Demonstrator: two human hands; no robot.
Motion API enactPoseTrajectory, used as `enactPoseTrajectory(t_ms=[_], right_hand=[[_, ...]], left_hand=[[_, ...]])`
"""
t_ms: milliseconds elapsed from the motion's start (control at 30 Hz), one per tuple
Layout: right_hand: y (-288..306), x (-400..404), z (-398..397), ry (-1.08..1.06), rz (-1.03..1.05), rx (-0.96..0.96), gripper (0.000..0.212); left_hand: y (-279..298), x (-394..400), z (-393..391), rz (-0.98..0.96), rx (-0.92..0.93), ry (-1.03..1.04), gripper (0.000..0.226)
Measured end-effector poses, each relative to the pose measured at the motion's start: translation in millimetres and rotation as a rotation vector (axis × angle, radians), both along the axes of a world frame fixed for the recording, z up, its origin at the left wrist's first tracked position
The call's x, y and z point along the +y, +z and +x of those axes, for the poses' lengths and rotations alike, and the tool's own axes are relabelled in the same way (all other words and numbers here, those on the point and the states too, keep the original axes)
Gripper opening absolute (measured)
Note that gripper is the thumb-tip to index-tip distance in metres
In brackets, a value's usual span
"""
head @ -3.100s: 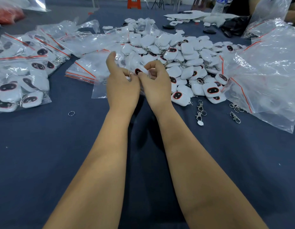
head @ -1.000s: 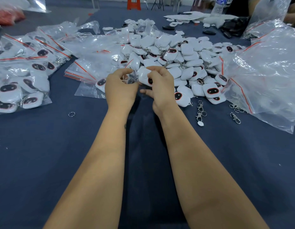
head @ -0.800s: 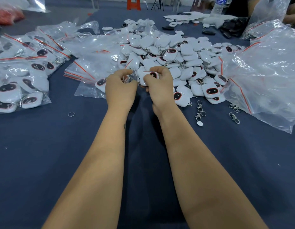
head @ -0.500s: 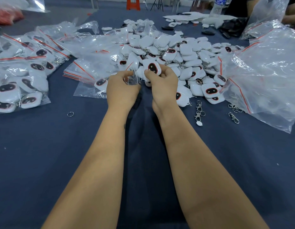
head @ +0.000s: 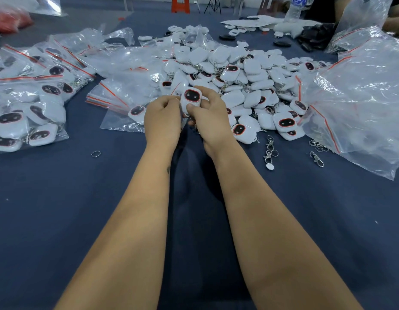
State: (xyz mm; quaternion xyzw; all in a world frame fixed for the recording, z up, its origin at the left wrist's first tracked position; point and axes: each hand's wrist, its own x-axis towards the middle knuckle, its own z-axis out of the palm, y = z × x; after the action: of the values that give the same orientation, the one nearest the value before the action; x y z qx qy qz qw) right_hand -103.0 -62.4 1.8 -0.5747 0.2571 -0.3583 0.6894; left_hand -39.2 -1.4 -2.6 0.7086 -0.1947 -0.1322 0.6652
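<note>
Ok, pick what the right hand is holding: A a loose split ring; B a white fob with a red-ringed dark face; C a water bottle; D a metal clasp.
B: the right hand pinches the white fob, its red-ringed dark face turned up to the camera.

White rounded fob (head: 192, 97), dark oval face rimmed in red; held upright, face turned near, pinched in the right hand (head: 210, 114), mid-scene above the counter (head: 60, 198).

A single fob (head: 191, 98) sits between the left hand (head: 162, 117) and right hand (head: 212, 115), at the near edge of the heap (head: 243, 86). Stacked bags (head: 118, 92) lie just left of the heap and filled bags (head: 26, 104) farther left. A large bag (head: 361, 104) lies to its right, with clasps (head: 270, 151) on its near side.
</note>
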Motion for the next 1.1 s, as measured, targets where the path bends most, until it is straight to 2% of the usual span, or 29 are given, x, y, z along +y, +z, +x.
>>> enactPoseTrajectory(t_ms=[267,500,633,1100], right_hand=[[-3.9,-1.7,-0.9,-0.017,-0.074,0.034,0.041],[-2.6,-2.2,1.7,0.006,0.005,0.035,0.031],[0.9,-1.0,1.8,-0.004,0.079,-0.03,0.026],[1.4,0.7,0.6,-0.032,0.034,-0.029,0.022]], left_hand=[[1.5,0.6,-3.6,0.009,0.026,-0.042,0.019],[4.6,3.6,-5.9,0.011,0.011,-0.097,0.015],[2.7,2.6,-4.2,0.01,0.007,-0.106,0.013],[0.3,1.1,-2.7,-0.014,-0.009,-0.13,0.014]])
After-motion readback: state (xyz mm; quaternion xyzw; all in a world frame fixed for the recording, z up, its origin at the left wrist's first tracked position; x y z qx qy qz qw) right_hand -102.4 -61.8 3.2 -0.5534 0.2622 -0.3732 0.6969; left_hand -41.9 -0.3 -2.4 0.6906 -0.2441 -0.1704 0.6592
